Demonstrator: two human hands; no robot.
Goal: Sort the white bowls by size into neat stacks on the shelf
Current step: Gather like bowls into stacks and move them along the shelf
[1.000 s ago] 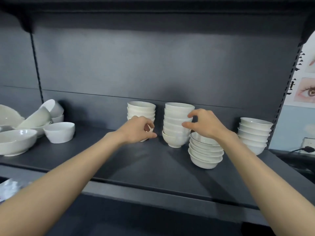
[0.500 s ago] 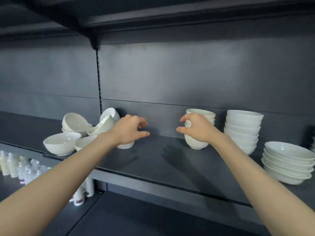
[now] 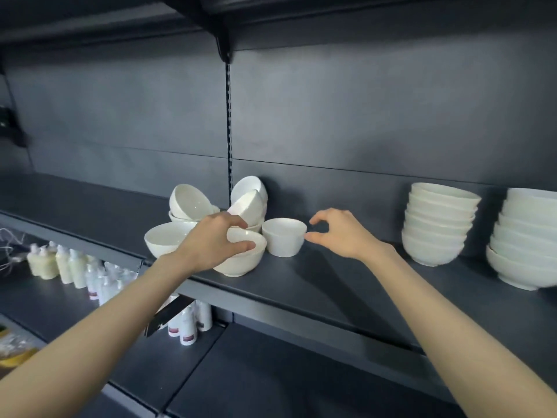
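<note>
A loose pile of white bowls (image 3: 193, 206) sits left of centre on the dark shelf (image 3: 346, 285), some tipped on their sides. My left hand (image 3: 215, 239) hovers over the rim of a wide bowl (image 3: 244, 260) at the pile's front, fingers curled and apart, holding nothing. A small upright bowl (image 3: 284, 238) stands just right of it. My right hand (image 3: 340, 233) is open, its thumb and forefinger spread right beside that small bowl; I cannot tell whether they touch it. Two neat stacks stand to the right: medium bowls (image 3: 437, 224) and larger bowls (image 3: 527, 239).
A vertical slotted upright (image 3: 228, 116) divides the shelf's back panel behind the pile. On the lower shelf at left stand several small white bottles (image 3: 75, 267), with more bottles (image 3: 193, 321) under the shelf edge. Bare shelf lies between the small bowl and the stacks.
The view has swung left, so the pile is now central. Both hands left the stacks and moved left to the pile; the right hand let go of the stacked bowls.
</note>
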